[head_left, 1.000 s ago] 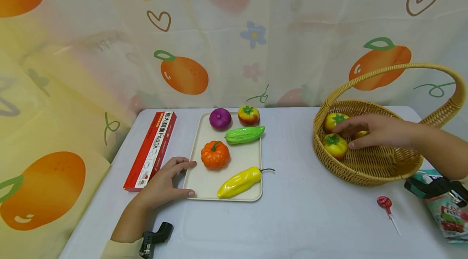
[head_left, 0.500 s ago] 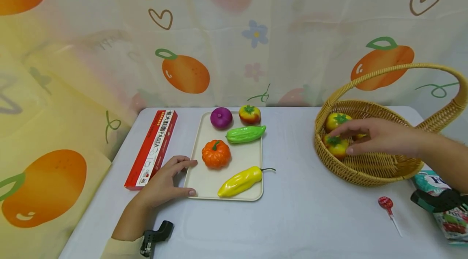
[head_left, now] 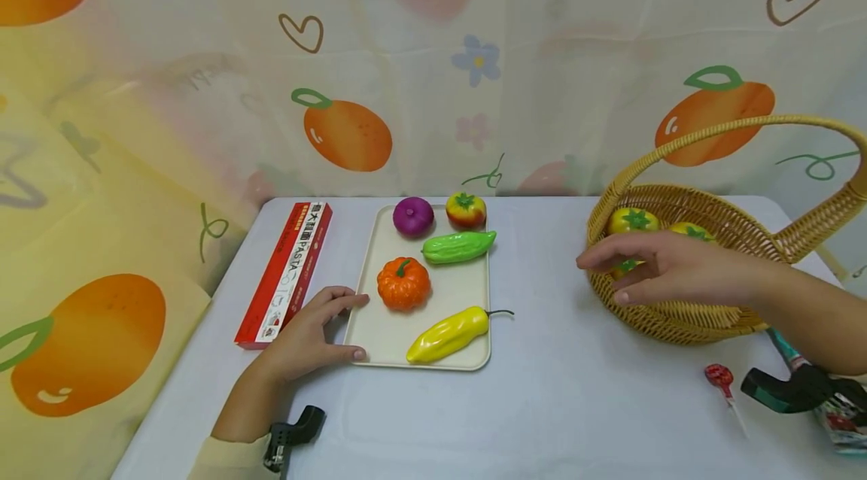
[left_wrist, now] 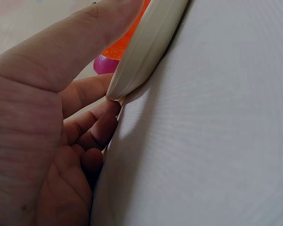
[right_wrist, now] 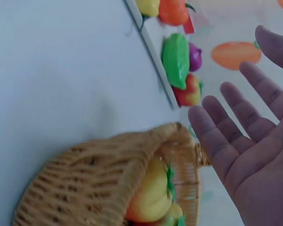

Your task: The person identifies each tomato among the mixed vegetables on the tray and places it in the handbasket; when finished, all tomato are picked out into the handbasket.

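Note:
My left hand (head_left: pixel 308 333) holds the left edge of a beige tray (head_left: pixel 375 348), thumb near its front corner and fingers farther back. On the tray lie a toy pumpkin (head_left: pixel 403 284), a yellow pepper (head_left: pixel 449 335), a green cucumber-like vegetable (head_left: pixel 459 247), a purple onion (head_left: pixel 413 217) and a yellow-red toy persimmon (head_left: pixel 466 211). My right hand (head_left: pixel 684 269), fingers extended and holding nothing, hovers over the front left of a wicker basket (head_left: pixel 650 326). Inside are persimmons (head_left: pixel 633 220) with green tops, one mostly hidden behind the hand; yellow fruit (right_wrist: pixel 151 193) also shows in the right wrist view.
A red pasta box (head_left: pixel 284 273) lies left of the tray. In front of the basket is a red lollipop (head_left: pixel 720 375), with a candy bag (head_left: pixel 843 423) partly behind the right wrist's camera. The basket's tall handle (head_left: pixel 765 121) arches above its opening. A printed curtain (head_left: pixel 420 89) hangs behind.
My right hand has come off the persimmon in the basket, rising slightly leftward with its fingers extended. My left hand has stayed at the tray's edge.

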Action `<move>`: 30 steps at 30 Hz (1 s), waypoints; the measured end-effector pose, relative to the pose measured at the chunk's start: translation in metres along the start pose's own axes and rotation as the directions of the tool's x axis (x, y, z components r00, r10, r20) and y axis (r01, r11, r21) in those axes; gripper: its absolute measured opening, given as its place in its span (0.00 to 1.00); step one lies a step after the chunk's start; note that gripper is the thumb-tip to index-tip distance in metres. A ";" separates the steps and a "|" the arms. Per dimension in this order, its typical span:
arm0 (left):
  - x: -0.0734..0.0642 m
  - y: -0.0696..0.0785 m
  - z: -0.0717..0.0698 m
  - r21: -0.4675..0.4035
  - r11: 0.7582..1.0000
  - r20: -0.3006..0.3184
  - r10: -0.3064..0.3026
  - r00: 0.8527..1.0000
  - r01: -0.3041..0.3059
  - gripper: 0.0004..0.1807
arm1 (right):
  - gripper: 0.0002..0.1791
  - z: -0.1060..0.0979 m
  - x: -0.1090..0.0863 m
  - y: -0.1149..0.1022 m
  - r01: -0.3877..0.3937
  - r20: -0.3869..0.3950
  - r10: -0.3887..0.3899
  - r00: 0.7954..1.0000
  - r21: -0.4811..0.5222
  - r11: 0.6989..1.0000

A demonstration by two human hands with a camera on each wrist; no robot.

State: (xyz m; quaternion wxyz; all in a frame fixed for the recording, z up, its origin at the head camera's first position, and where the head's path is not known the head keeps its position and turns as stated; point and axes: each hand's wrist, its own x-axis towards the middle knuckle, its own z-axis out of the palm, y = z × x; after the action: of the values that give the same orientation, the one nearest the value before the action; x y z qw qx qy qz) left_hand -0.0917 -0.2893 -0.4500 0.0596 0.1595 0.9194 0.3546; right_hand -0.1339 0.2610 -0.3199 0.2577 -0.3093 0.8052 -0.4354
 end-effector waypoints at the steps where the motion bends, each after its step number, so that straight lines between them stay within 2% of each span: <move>1: 0.000 0.000 0.000 -0.001 1.000 0.001 -0.001 1.000 0.001 0.47 | 0.25 0.002 0.002 -0.001 0.001 -0.004 -0.001 1.000 -0.002 1.000; 15: 0.000 0.001 0.001 0.002 1.000 -0.003 -0.005 1.000 0.005 0.45 | 0.28 0.022 0.037 -0.006 -0.091 -0.045 0.093 0.995 0.053 0.994; 18: 0.000 0.001 0.001 -0.001 1.000 -0.001 -0.012 1.000 0.012 0.46 | 0.28 0.025 0.045 -0.007 -0.086 -0.057 0.089 0.994 0.052 0.995; 22: 0.001 0.002 0.000 -0.002 1.000 -0.001 -0.009 1.000 0.009 0.46 | 0.29 0.029 0.058 -0.005 -0.082 -0.082 0.085 0.993 0.040 0.996; 30: 0.000 0.000 0.001 0.002 1.000 0.001 -0.015 1.000 0.015 0.47 | 0.30 0.035 0.084 0.000 -0.127 -0.150 0.134 0.980 0.055 0.990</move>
State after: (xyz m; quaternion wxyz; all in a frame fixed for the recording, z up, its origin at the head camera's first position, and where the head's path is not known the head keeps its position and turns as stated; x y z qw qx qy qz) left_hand -0.0911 -0.2887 -0.4507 0.0625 0.1527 0.9210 0.3530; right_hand -0.1665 0.1808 -0.3492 0.2299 -0.2156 0.8312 -0.4580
